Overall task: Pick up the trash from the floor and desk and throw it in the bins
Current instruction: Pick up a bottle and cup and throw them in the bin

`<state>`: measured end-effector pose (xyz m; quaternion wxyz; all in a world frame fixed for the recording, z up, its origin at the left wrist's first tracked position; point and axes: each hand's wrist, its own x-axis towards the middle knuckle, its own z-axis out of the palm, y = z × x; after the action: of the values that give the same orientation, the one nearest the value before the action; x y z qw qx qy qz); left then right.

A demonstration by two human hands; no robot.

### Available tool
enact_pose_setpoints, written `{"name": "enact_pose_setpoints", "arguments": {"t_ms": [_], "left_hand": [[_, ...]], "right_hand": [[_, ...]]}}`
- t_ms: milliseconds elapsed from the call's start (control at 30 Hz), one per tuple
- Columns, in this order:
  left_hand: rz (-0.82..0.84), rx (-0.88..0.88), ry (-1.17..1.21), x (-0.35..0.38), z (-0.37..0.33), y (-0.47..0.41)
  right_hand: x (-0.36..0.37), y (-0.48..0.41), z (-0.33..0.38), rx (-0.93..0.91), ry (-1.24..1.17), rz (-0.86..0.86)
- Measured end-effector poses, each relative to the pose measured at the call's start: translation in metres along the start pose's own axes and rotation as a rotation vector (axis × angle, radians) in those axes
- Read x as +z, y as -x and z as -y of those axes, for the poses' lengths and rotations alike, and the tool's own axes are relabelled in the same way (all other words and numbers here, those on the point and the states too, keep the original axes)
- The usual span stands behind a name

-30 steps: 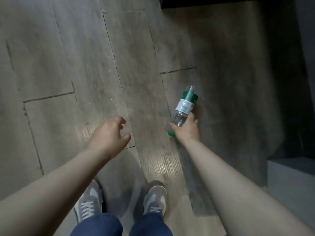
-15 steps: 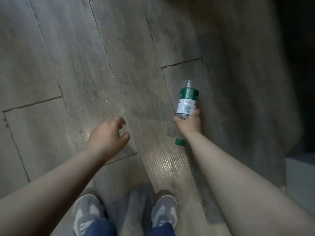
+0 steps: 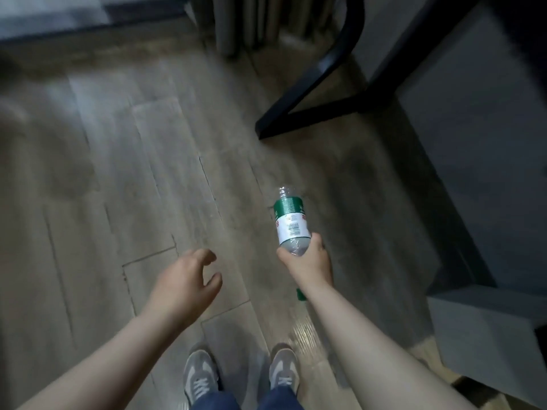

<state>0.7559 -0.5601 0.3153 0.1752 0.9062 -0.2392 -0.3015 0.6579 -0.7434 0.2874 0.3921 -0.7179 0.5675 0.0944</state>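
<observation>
Our right hand [image 3: 307, 261] grips the bottle [image 3: 291, 223] round its clear lower part, thumb on the left side and fingers wrapped round the right. That arm reaches straight forward and down. The bottle is held off the floor [image 3: 133, 173], tilted away from us, with its uncapped neck pointing ahead and its green and white label facing up. A small green piece shows under the wrist; we cannot tell what it is.

Our left hand [image 3: 186, 279] hangs palm down over the planks, fingers loosely curled and spread, holding nothing, level with the right hand and apart from it. Our shoes [image 3: 201, 377] stand below the hands. A black frame [image 3: 310, 84] stands ahead, well apart from the bottle, and a grey box [image 3: 488, 329] sits at the right.
</observation>
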Motion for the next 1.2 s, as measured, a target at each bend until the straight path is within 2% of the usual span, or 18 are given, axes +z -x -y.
{"name": "enact_pose_setpoints", "arguments": {"t_ms": [333, 600, 767, 900, 1033, 1200], "left_hand": [[-0.264, 0.204, 0.023, -0.230, -0.129, 0.088], [-0.309, 0.453, 0.115, -0.338, -0.270, 0.176], [-0.279, 0.646, 0.176, -0.360, -0.365, 0.225], [-0.179, 0.794, 0.173, -0.347, -0.431, 0.263], [-0.094, 0.900, 0.218, -0.319, -0.489, 0.301], [0.054, 0.932, 0.231, -0.254, -0.554, 0.351]], "right_hand": [[-0.202, 0.155, 0.155, -0.295, -0.181, -0.079], [-0.374, 0.275, 0.175, -0.382, -0.357, -0.295], [-0.474, 0.342, 0.144, -0.448, -0.517, -0.471], [-0.526, 0.396, 0.085, -0.440, -0.632, -0.619], [-0.566, 0.435, 0.015, -0.364, -0.733, -0.745], [-0.601, 0.468, -0.066, -0.302, -0.818, -0.825]]}}
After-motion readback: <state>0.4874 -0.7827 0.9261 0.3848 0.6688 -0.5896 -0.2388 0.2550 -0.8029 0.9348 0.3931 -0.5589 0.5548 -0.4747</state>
